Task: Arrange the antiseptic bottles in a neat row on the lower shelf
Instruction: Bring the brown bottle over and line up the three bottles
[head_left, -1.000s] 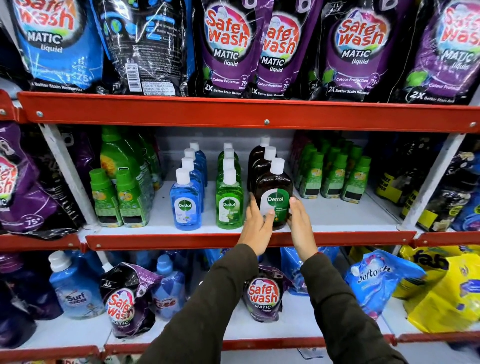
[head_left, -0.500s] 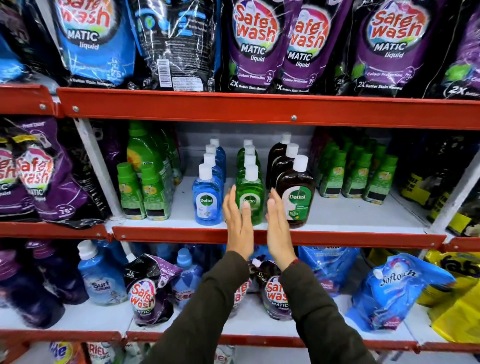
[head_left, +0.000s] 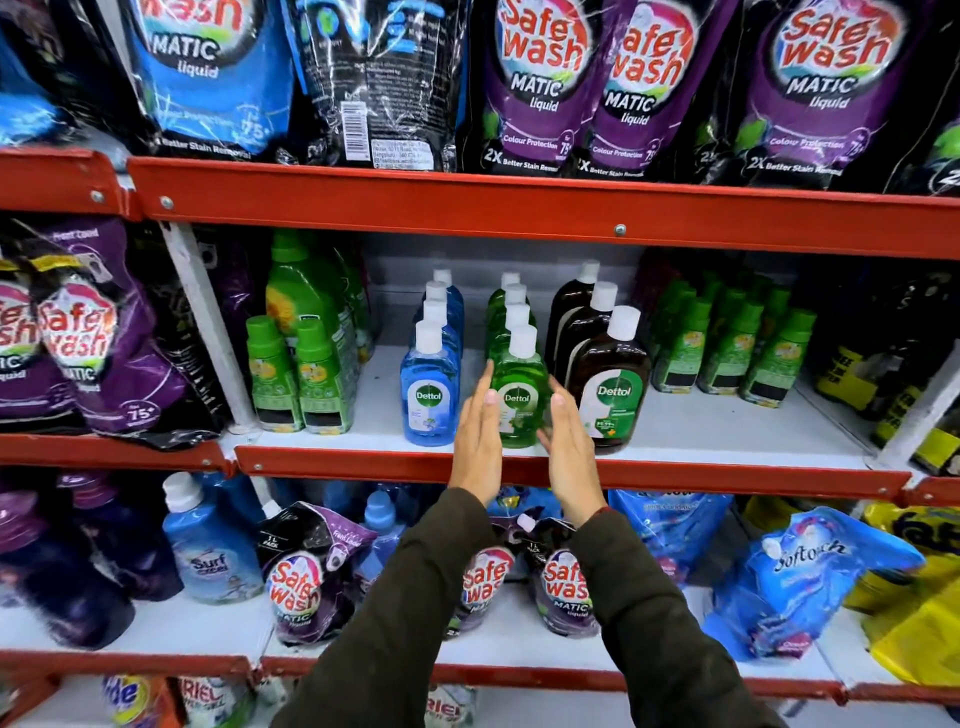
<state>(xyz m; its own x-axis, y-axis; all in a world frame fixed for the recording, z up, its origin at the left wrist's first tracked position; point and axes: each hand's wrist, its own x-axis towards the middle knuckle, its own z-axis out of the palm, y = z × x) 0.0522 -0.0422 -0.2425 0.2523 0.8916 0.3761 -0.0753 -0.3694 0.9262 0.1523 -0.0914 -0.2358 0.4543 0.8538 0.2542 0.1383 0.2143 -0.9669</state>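
Green clear plastic, the front antiseptic bottle (head_left: 519, 395), centre of frame on the white shelf (head_left: 727, 431), heading its file. Left hand (head_left: 478, 441) and right hand (head_left: 569, 449) flat and open, flanking it, gripping nothing (contact unclear). Probably light, smooth, top-heavy when nudged; best pressed low on both sides.

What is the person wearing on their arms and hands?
Both arms are covered by long, dark olive-brown sleeves that end at the wrists. The left hand and right hand are bare, with no gloves. A thin reddish band peeks out at the right wrist.
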